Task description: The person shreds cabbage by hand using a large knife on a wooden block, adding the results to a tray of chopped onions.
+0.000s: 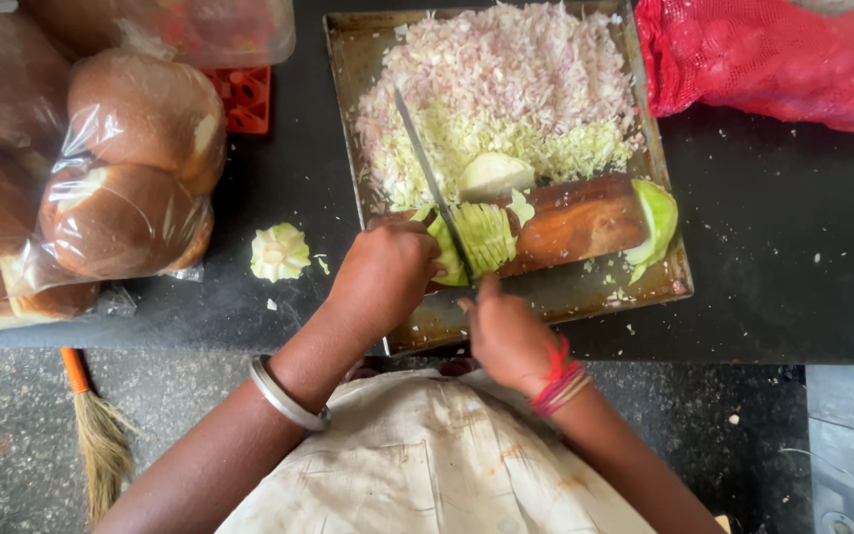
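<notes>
Black stone forms the desk (773, 257), speckled and matte, carrying a dented metal tray (346, 89) with a worn, stained floor. On the tray's near half lies a brown wooden block (570, 220); the pale green cabbage wedge (481, 235) rests against it, cut into thin ribbed slices. The left hand (385, 272) is curled down over the cabbage's end, pressing it. The right hand (506, 331) is closed around the handle of a long thin steel knife (430, 178), blade angled through the slices. Behind the block, fine shreds (506, 79) heap up. Left of the tray sit glossy buns (135, 148) in clear plastic.
</notes>
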